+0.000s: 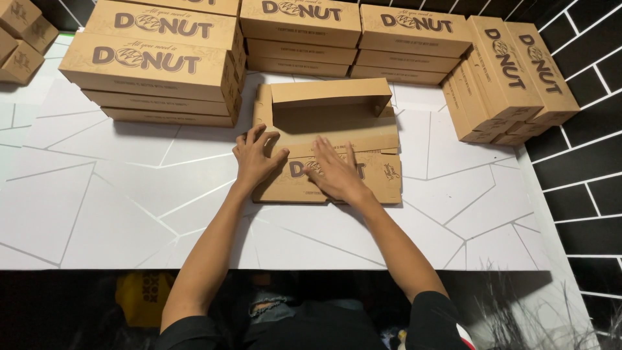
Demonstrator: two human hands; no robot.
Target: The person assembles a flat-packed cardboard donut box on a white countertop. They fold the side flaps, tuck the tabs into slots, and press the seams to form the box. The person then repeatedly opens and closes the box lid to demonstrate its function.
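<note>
A white table (129,214) with thin grey lines held stacks of closed brown cardboard boxes (162,65) along its far edge. At its centre lay a half-folded flat box (330,129), back wall raised. The left hand (254,161) curled on its left edge and the right hand (332,172) pressed flat, fingers spread — gripping nothing; firm, even pressure along the crease would likely serve best.

Half-folded flat brown carton (327,146) at table centre; stacks of closed brown cartons (162,65) behind it.
</note>
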